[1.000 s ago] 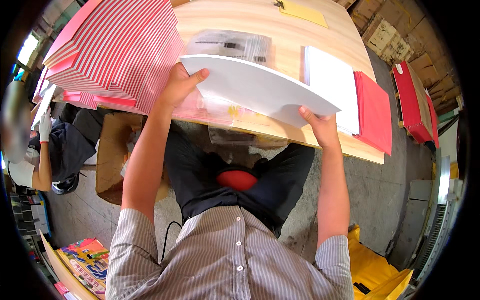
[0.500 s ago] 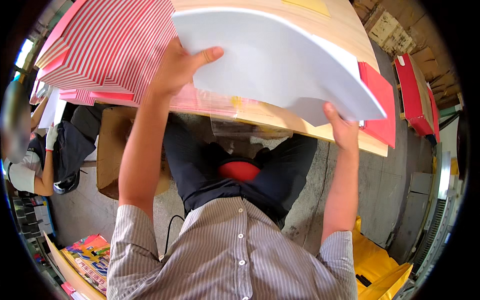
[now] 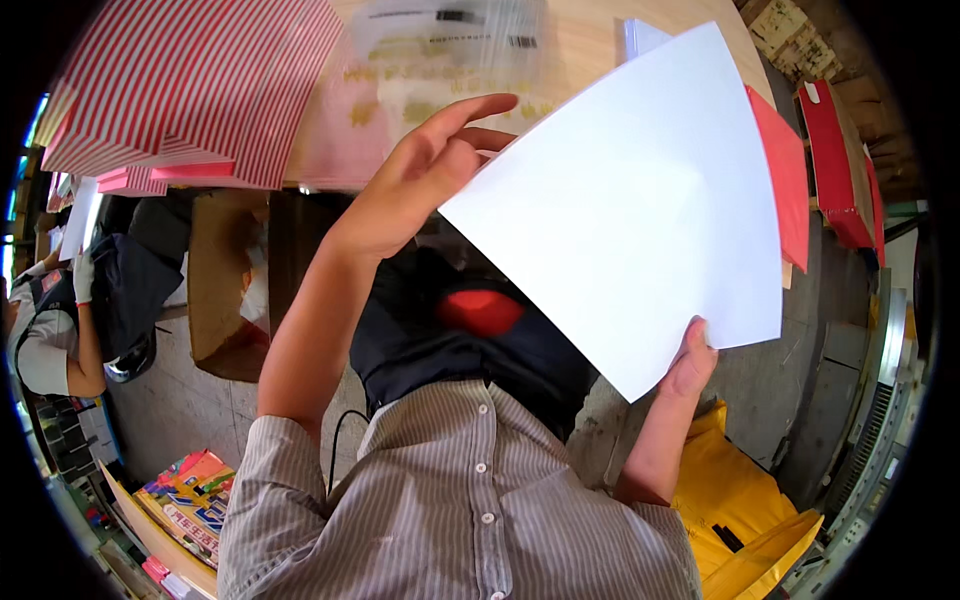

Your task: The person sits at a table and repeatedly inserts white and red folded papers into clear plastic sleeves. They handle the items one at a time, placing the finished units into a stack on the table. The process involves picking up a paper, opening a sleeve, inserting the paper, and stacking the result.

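Observation:
A large white paper sheet (image 3: 630,200), slightly curved, is raised and tilted over the table's near edge and my lap. My right hand (image 3: 690,362) grips its lower right edge, thumb on top and the other fingers hidden beneath. My left hand (image 3: 415,180) is at the sheet's left edge with its fingers stretched apart; some fingertips pass behind the paper, and whether they touch it is hard to see. Behind the left hand, clear plastic bags (image 3: 440,60) with yellow and black print lie on the table. I cannot tell whether several sheets are held together.
Red-and-white striped stacks (image 3: 200,80) fill the table's left. Red folders or covers (image 3: 785,180) lie at the right edge, partly behind the sheet. An open cardboard box (image 3: 225,290) stands below left, a yellow bag (image 3: 735,510) at lower right. Another person (image 3: 60,330) works at far left.
The white sheet has swung down and turned, its right end now nearer me. My left hand has come off its far left corner, uncovering the plastic bags; my right hand has moved lower.

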A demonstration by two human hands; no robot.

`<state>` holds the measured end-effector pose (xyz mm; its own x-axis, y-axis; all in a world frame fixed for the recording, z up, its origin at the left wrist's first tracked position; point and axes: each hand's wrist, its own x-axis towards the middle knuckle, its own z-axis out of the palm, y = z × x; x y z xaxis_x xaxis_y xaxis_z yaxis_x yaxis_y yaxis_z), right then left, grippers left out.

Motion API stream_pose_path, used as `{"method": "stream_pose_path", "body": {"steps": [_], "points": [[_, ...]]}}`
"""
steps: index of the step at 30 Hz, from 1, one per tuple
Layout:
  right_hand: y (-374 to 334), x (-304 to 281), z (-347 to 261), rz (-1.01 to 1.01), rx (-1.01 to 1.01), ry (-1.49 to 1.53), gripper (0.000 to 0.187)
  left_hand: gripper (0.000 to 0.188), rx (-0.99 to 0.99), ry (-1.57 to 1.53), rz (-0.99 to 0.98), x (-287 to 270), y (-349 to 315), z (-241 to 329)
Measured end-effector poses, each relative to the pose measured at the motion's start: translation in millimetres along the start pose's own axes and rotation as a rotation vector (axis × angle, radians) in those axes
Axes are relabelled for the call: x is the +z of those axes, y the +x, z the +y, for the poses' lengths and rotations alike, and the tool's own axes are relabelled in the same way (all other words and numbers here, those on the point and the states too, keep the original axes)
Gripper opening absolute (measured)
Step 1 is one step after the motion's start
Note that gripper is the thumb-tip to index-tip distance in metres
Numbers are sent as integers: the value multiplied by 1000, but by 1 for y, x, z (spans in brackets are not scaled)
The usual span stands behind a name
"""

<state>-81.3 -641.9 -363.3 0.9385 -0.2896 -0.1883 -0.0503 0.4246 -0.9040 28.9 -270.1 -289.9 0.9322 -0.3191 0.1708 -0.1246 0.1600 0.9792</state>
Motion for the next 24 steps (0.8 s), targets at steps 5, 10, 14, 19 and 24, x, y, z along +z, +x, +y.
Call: {"method": "stream_pose_path", "body": {"steps": [5,10,14,19,24], "points": [[-13,-21,10,50,57,142,57,51,164,-554,157,-11,-29,-5],[-38,-19,4,6,122,160,50,32,114,-177,775,-24,-113,-92],[-40,-20,5,-96,111,317,46,36,-235,-423,756,19,-160,-132],[-48,24,-10,109,71,2,49,87,-195,-456,176,60,-133,-111],[-54,-3,13,94,92,-82,68,81,-207,-774,264,91,-98,-73]]}}
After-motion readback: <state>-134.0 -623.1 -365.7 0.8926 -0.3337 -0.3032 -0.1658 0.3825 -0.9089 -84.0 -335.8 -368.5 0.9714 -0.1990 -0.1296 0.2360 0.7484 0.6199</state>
